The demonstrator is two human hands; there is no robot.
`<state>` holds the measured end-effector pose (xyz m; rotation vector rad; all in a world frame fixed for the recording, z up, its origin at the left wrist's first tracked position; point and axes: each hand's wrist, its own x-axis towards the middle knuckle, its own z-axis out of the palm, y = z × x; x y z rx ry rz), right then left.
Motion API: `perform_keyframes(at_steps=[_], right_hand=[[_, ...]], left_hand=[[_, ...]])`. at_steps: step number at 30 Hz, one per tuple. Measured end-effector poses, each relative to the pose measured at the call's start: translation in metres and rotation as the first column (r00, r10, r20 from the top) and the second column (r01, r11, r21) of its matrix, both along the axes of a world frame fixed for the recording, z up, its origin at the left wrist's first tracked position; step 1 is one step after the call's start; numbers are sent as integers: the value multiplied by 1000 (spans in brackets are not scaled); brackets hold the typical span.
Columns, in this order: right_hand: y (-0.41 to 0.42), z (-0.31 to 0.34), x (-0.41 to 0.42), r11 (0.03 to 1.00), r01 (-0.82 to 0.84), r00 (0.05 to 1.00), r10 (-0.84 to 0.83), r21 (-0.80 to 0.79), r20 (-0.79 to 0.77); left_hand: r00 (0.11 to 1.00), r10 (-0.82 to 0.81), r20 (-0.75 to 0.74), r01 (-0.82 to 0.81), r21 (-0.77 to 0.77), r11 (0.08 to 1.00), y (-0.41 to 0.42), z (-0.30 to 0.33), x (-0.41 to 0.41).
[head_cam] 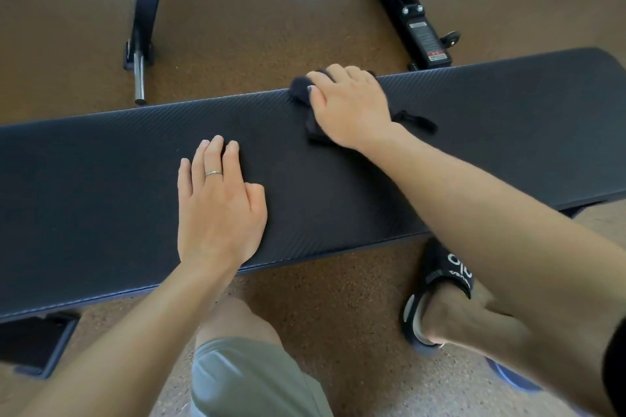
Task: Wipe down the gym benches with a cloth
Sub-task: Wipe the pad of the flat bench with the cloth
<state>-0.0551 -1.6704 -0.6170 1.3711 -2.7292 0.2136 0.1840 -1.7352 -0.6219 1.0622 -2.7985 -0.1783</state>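
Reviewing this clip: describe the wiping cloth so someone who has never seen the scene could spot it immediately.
Start at the long dark textured bench pad crossing the frame. Near its far edge, right of centre, the right hand presses on a crumpled dark navy cloth, whose folds poke out around the fingers. It is the only soft, bunched thing on the flat pad; the left hand rests bare on the pad.

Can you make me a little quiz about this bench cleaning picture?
1. True or false: the left hand lies flat on the bench.
2. Which hand presses on the dark cloth? A left, B right, C both.
3. What shiny thing sits on a finger of the left hand?

Key: 1 true. 2 B, the right hand. 3 a ring.
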Motion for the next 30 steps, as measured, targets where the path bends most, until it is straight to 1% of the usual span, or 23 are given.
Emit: perform_keyframes(at_steps=[2,4,6,8,9,11,15,17,19,20,21,23,25,27,28,30], right_hand=[[41,-1,-44,995,103,993,-104,-8,-52],[72,0,-73,978,209,977,-209,19,-32],[76,2,-76,952,305,952,-306,40,27],[56,4,-56,930,366,930,-367,45,26],[40,2,-39,936,352,936,-352,25,-3],[-2,-2,3,966,255,965,-257,-27,-59],[-74,6,82,995,76,997,-75,-69,22],[-80,7,83,998,-24,999,26,-52,39],[-61,6,59,995,-95,995,96,-40,36],[-44,5,40,996,-82,996,83,-37,16],[-24,2,16,998,-25,1000,25,-50,-2],[24,-4,-39,989,138,990,-139,-58,-19],[68,-3,-72,965,260,965,-260,-9,16],[78,-1,-70,933,358,931,-359,23,65],[72,-1,-56,920,391,916,-392,24,89],[60,-3,-14,924,382,917,-382,26,114]], left_hand=[[1000,-5,-3,5,-2,1000,0,0,0],[1000,-8,-7,8,-4,1000,0,0,-1],[1000,-5,-18,5,-13,1000,0,0,0],[1000,-10,-18,10,-21,1000,0,0,-1],[1000,-11,-15,11,-21,1000,0,0,-2],[1000,-3,-4,2,-23,1000,0,0,-2],[1000,-15,7,15,-19,1000,0,1,-3],[1000,-9,8,9,-11,1000,-2,1,-2],[1000,-12,6,12,-5,1000,-3,1,-1],[1000,-16,1,16,3,1000,-3,1,-1],[1000,-17,-6,17,10,1000,-4,1,-1],[1000,-14,-14,14,16,1000,-4,1,0],[1000,-16,-19,16,17,1000,-3,2,0],[1000,-18,-19,18,20,1000,-2,2,-1],[1000,-16,-18,16,14,1000,-1,2,-1],[1000,-16,-15,16,1,1000,1,2,0]])
